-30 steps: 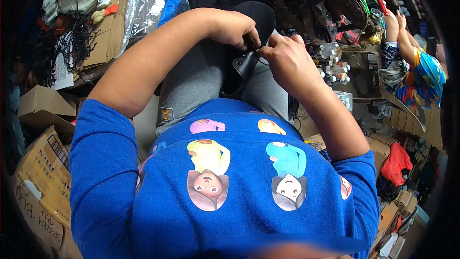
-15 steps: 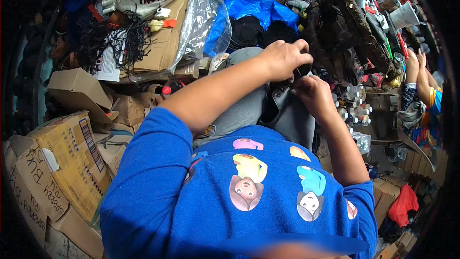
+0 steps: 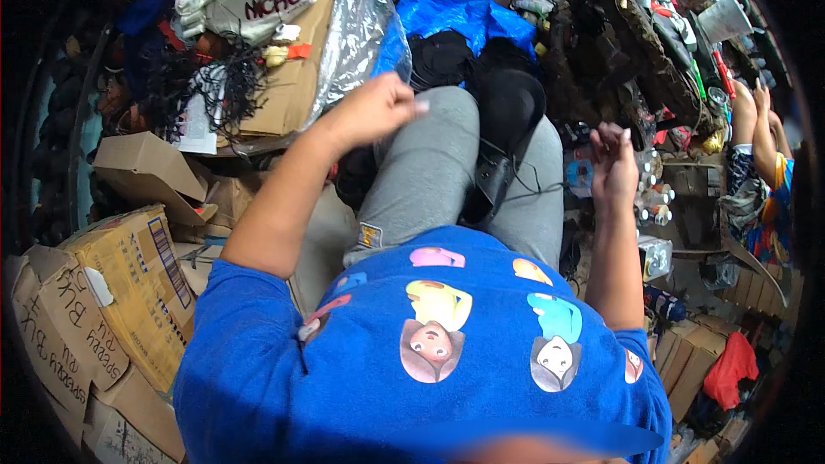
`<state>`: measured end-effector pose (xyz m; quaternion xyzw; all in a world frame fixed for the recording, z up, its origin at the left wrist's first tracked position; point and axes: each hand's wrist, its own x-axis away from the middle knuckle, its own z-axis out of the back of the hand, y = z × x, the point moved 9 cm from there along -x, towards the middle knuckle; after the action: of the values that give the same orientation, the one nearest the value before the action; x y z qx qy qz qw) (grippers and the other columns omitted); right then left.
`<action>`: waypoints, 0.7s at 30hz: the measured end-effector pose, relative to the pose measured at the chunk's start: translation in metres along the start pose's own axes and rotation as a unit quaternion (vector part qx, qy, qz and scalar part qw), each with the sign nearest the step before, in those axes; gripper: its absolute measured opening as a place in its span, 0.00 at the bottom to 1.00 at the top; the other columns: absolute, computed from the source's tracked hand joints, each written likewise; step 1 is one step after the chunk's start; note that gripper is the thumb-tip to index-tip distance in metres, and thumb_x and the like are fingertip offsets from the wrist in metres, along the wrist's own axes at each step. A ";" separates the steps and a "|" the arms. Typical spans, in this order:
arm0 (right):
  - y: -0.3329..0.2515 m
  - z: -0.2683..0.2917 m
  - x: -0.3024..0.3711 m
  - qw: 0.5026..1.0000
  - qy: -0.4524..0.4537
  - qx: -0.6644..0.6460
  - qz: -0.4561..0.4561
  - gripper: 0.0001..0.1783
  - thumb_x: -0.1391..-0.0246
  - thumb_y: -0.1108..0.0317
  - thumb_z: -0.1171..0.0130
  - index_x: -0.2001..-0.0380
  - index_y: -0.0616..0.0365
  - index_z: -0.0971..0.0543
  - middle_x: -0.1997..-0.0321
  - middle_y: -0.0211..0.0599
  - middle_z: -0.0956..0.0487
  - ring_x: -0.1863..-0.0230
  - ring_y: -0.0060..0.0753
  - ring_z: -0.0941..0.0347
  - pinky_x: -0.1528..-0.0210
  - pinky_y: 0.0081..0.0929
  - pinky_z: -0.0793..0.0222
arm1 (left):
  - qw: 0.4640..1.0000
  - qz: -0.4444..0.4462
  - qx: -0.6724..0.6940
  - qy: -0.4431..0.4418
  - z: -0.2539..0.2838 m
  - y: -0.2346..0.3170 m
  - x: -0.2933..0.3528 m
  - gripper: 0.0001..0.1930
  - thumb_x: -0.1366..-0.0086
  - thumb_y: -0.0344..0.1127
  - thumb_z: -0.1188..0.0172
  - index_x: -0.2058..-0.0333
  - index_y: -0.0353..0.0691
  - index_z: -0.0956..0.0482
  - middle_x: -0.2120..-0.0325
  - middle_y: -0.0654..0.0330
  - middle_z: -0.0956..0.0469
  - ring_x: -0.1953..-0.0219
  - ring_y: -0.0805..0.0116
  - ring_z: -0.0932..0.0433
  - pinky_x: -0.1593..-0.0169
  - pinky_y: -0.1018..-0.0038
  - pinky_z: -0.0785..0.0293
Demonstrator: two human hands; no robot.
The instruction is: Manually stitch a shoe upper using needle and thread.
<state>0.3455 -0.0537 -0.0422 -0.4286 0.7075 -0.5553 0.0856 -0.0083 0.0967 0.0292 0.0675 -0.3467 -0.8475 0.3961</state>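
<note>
A black shoe [image 3: 491, 182] lies between my grey-clad thighs, its dark sole part [image 3: 510, 107] toward my knees. A thin black lace [image 3: 534, 177] comes out of its upper and loops over my right thigh. My left hand [image 3: 378, 110] is raised beside my left knee, closed in a pinch and slightly blurred. Out past my right thigh, my right hand [image 3: 614, 163] has its fingers curled, palm turned up. Thin dark strands of the lace run from the shoe toward both hands; the ends at the fingertips are hard to make out.
Black round pieces [image 3: 443, 58] lie before my knees by a blue plastic sheet [image 3: 468, 15]. Black cords [image 3: 228, 90] and cardboard [image 3: 292, 77] are at the left, with boxes [image 3: 129, 283] nearer. Small bottles [image 3: 657, 206] stand at the right. Another person's arm [image 3: 761, 125] shows far right.
Both hands were together over the shoe; they have pulled apart, my left hand to the left and my right hand to the right. The shoe's sole part and lace now show.
</note>
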 end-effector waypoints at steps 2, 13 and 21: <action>-0.006 -0.016 -0.004 0.992 -0.092 -0.081 -0.017 0.26 0.37 0.50 0.47 0.42 0.54 0.27 0.43 0.34 0.26 0.51 0.32 0.29 0.45 0.38 0.37 | 0.931 0.044 0.363 0.002 -0.016 -0.009 -0.011 0.17 0.30 0.46 0.46 0.72 0.39 0.23 0.60 0.57 0.24 0.61 0.67 0.26 0.53 0.67 0.30; -0.006 -0.104 0.076 0.678 -0.261 0.562 0.395 0.12 0.58 0.63 0.30 0.73 0.57 0.21 0.59 0.40 0.25 0.60 0.46 0.28 0.57 0.38 0.31 | 0.508 -0.046 0.858 -0.061 -0.060 0.047 -0.034 0.24 0.28 0.51 0.52 0.82 0.45 0.33 0.53 0.46 0.23 0.44 0.47 0.27 0.38 0.55 0.34; 0.012 -0.100 0.073 0.696 -0.349 0.546 0.310 0.23 0.66 0.56 0.26 0.62 0.48 0.18 0.40 0.42 0.31 0.35 0.49 0.41 0.35 0.47 0.46 | 0.507 -0.064 0.856 -0.071 -0.061 0.041 -0.035 0.23 0.29 0.50 0.51 0.82 0.45 0.34 0.58 0.48 0.21 0.44 0.45 0.28 0.38 0.53 0.34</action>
<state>0.2346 -0.0334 0.0099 -0.2260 0.2922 -0.5961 0.7129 0.0651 0.0713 0.0042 0.3358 -0.9254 -0.1632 0.0645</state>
